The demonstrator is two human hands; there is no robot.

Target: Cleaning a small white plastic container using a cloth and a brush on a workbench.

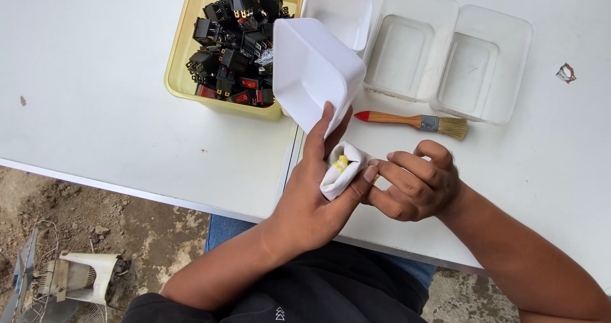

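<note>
My left hand holds a small white plastic tray tilted up on its edge, fingers along its underside. A folded white cloth with yellow stripes is pinched between my left thumb and my right hand. My right hand's fingers are curled around the cloth's right side, just above the white table.
A yellow bin full of several black rocker switches stands behind the tilted tray. Three clear and white trays sit at the back right. A wooden brush with a red tip lies beside them. Dirt ground and a fan part lie below the table edge.
</note>
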